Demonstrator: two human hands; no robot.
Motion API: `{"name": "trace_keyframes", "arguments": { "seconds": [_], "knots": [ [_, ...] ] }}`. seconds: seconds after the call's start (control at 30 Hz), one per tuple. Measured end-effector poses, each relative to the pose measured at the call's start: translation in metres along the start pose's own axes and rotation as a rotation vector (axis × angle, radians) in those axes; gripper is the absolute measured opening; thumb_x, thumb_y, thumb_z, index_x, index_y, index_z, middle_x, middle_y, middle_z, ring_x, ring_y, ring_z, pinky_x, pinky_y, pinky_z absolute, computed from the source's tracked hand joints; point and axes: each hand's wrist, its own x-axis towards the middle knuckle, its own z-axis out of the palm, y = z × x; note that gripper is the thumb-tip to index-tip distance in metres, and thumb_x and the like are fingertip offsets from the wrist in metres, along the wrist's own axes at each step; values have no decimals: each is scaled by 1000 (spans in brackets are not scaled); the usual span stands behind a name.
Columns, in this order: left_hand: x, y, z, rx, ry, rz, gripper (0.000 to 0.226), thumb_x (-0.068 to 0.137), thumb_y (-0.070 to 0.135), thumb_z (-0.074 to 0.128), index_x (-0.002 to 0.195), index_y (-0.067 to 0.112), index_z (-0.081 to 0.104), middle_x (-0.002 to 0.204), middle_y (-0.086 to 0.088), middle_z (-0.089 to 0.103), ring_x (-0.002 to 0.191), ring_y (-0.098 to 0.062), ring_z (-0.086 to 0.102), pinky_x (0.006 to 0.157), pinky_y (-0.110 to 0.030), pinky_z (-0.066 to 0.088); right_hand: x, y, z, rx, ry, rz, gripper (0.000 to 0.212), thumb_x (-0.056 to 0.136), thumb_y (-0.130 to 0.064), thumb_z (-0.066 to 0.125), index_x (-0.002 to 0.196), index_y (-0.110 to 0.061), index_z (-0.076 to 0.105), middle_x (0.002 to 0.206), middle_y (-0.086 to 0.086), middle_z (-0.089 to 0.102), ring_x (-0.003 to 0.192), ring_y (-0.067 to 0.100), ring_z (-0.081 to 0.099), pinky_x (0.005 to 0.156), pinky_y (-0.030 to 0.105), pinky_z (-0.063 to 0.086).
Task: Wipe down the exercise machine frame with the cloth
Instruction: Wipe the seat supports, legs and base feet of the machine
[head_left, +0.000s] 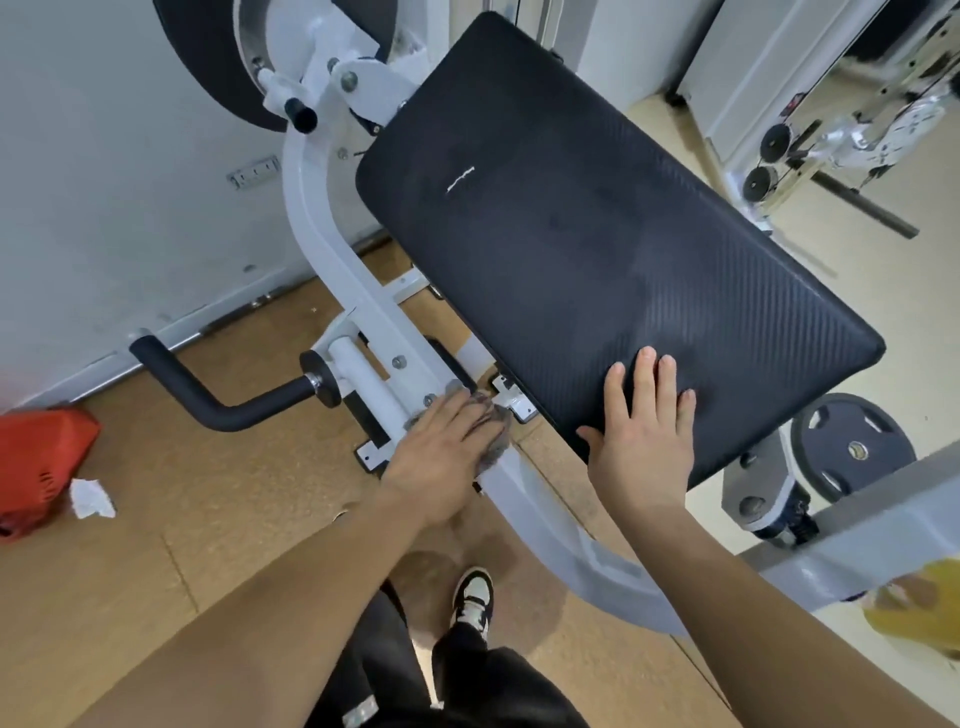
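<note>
The white steel frame (332, 244) of the exercise machine curves down from the top left toward me, under a large black pad (587, 223). My left hand (441, 457) lies over a grey cloth (493, 447) and presses it onto the frame tube just below a bolted bracket. Only the cloth's edges show around my fingers. My right hand (644, 436) rests flat on the near corner of the black pad, fingers straight and spread.
A black foam handle (208, 395) sticks out left of the frame. A red object (36, 462) and crumpled white paper (91, 499) lie on the wooden floor at left. A black weight plate (852, 447) sits at right, a yellow item (919, 608) at the lower right. My shoe (472, 597) stands below.
</note>
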Motion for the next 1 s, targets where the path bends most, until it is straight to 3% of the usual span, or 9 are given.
{"name": "trace_keyframes", "arguments": {
  "seconds": [0.1, 0.17, 0.27, 0.4, 0.53, 0.63, 0.73, 0.83, 1.0],
  "knots": [
    [1, 29, 4, -101, 5, -267, 73, 93, 20, 49, 161, 21, 22, 169, -8, 13, 157, -34, -10, 128, -50, 7, 0, -2, 2, -4, 6, -1, 80, 88, -36, 76, 152, -2, 42, 166, 25, 22, 155, 45, 17, 120, 67, 22],
    [-10, 66, 15, -161, 69, -358, 79, 91, 13, 55, 162, 17, 21, 170, -7, 9, 156, -35, -17, 128, -49, 2, 2, -3, 2, -10, 17, -13, 80, 87, -35, 78, 151, -3, 44, 166, 25, 24, 154, 46, 18, 119, 67, 24],
    [-37, 92, 32, -169, 112, -210, 75, 83, 7, 64, 155, 17, 42, 165, -7, 30, 158, -33, 2, 127, -47, 17, 3, -10, -9, 12, -15, 30, 80, 84, -40, 79, 150, -8, 47, 164, 23, 28, 154, 45, 20, 119, 67, 24],
    [-34, 40, 20, -145, 121, -22, 78, 78, 3, 68, 150, 24, 47, 158, -1, 43, 155, -28, 23, 119, -44, 38, 27, -32, -19, 94, 35, -297, 69, 92, -40, 72, 153, -17, 47, 163, 17, 36, 154, 38, 26, 124, 59, 23],
    [-2, 4, 4, -137, 130, -299, 78, 79, 7, 76, 150, 22, 48, 159, -3, 40, 151, -34, 27, 118, -46, 39, 62, -57, -12, 9, -84, -336, 65, 97, -45, 65, 156, -28, 42, 171, 10, 21, 158, 36, 11, 126, 57, 17],
    [-5, 33, 15, -235, 172, -349, 70, 78, 5, 76, 144, 18, 57, 153, -3, 47, 143, -33, 33, 109, -43, 49, 65, -66, -4, -32, -78, -286, 60, 97, -40, 66, 152, -26, 48, 169, 11, 24, 157, 38, 13, 125, 59, 16],
    [-26, 54, 42, -198, 144, -144, 69, 81, 11, 78, 146, 17, 54, 151, -1, 46, 146, -29, 34, 120, -38, 36, 63, -72, -4, -51, -77, -272, 58, 98, -35, 64, 152, -23, 48, 169, 13, 25, 157, 40, 12, 125, 61, 14],
    [-21, 12, 35, -142, 118, 91, 61, 87, 7, 73, 143, 21, 55, 148, 1, 48, 147, -28, 36, 114, -42, 42, 64, -74, -5, -70, -84, -264, 58, 98, -34, 63, 152, -22, 48, 168, 14, 25, 157, 41, 11, 125, 62, 14],
    [14, -23, -1, -73, 141, -254, 80, 74, 9, 80, 148, 16, 52, 154, -8, 47, 150, -37, 31, 122, -52, 31, 66, -73, -4, -78, -111, -262, 61, 97, -39, 66, 153, -24, 47, 169, 12, 24, 157, 39, 10, 125, 63, 14]
  ]
}}
